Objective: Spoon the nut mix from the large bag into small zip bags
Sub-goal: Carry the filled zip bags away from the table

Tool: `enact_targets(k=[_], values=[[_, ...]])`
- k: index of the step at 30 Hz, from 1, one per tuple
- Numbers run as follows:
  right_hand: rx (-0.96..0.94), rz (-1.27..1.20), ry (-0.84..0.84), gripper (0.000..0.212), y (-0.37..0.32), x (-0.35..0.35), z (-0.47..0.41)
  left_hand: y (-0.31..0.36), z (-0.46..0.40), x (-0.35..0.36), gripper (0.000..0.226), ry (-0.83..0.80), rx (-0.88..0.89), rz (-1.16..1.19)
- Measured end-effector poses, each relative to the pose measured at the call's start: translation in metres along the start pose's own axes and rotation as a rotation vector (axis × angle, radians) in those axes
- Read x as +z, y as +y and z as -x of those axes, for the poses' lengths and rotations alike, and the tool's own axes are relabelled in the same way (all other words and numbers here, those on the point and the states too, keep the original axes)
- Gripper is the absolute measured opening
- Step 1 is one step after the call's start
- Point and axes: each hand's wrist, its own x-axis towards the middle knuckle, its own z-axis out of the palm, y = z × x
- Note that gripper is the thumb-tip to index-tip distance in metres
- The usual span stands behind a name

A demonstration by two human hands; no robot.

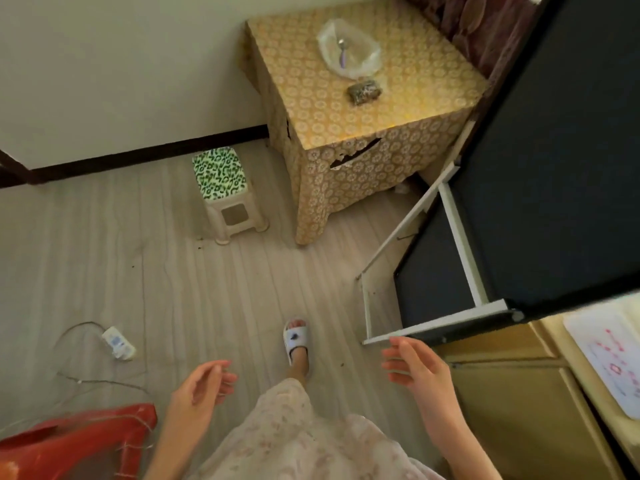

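Both hands empty, nut work waiting on the table [311, 112].

Left hand [201, 386] and right hand [415, 365] are held loosely spread. On the table, the limp large bag [349, 50] holds a spoon [343, 50]; the filled small bag [364, 92] just beside it is best pinched at the top.

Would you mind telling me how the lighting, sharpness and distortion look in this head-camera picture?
Head view: warm dim light, with glare on the table top and the stool; wide-angle bending tilts the walls and cabinet edges; the large bag and spoon look soft; both hands are slightly blurred.
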Motion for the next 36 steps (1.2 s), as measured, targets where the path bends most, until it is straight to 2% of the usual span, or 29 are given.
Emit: enact_targets(k=[7, 13, 23, 36], values=[[-0.018, -0.047, 0.075, 0.021, -0.079, 0.059, -0.093, 0.089, -0.146, 0.028, 0.023, -0.123, 0.107, -0.09], [-0.039, -0.068, 0.061, 0.02, -0.135, 0.097, -0.154, 0.166, -0.24, 0.052, 0.025, -0.215, 0.221, -0.177], [-0.026, -0.112, 0.074, 0.02, -0.21, 0.139, -0.275, 0.205, -0.346, 0.099, 0.025, -0.145, 0.119, -0.069], [-0.076, -0.041, 0.017, 0.017, -0.355, 0.16, -0.473, 0.313, -0.521, 0.182, 0.022, -0.123, 0.185, -0.093]])
